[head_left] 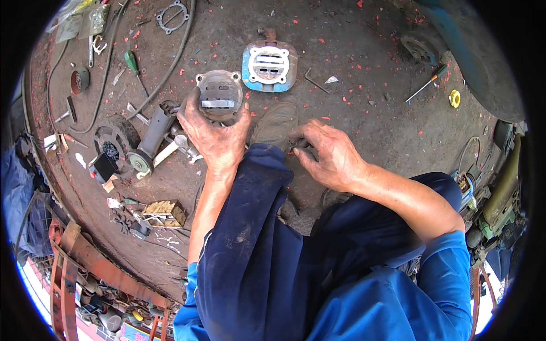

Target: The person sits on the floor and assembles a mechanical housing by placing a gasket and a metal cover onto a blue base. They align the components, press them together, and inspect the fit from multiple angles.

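The left hand (213, 133) is closed around a round grey metal valve plate (220, 95), fingers wrapped on its lower edge, holding it above the dirty floor (364, 125). The right hand (330, 154) rests by the knee with fingertips pressed together on something small; I cannot tell what it is. Just beyond lies one square valve plate with a blue gasket (269, 66). Two screwdrivers are on the floor: one green-handled (132, 62) at left, one (426, 84) at right near a yellow tape roll (454, 99). Clear plastic packages (85, 20) lie at the upper left.
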Action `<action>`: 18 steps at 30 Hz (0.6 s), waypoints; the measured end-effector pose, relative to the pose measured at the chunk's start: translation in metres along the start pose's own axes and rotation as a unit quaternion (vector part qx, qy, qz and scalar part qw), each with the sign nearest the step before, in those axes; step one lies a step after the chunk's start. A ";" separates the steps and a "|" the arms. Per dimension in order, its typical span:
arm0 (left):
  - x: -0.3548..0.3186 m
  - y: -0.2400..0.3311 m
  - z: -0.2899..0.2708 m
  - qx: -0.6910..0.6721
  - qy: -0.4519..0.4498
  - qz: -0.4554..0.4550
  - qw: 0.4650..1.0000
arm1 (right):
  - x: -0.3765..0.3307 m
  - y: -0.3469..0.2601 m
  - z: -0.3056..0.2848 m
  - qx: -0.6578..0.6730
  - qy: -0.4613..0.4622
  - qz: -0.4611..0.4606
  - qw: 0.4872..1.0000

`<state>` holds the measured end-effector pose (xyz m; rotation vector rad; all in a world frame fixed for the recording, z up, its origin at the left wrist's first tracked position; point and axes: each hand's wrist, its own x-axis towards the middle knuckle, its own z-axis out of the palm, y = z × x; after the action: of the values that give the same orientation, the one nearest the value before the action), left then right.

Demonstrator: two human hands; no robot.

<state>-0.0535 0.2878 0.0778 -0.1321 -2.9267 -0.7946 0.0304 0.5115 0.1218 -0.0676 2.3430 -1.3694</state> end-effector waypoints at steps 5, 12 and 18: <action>0.000 0.000 0.000 -0.013 0.001 0.003 1.000 | 0.001 -0.002 -0.001 0.015 0.005 -0.006 1.000; 0.000 0.000 -0.001 -0.005 0.001 0.010 1.000 | 0.000 -0.001 0.000 0.014 0.001 -0.002 1.000; 0.000 0.001 -0.001 0.007 0.000 0.010 1.000 | 0.001 0.000 0.002 0.008 0.011 -0.016 1.000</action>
<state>-0.0534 0.2878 0.0793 -0.1599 -2.9255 -0.7718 0.0304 0.5098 0.1211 -0.0846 2.3579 -1.4111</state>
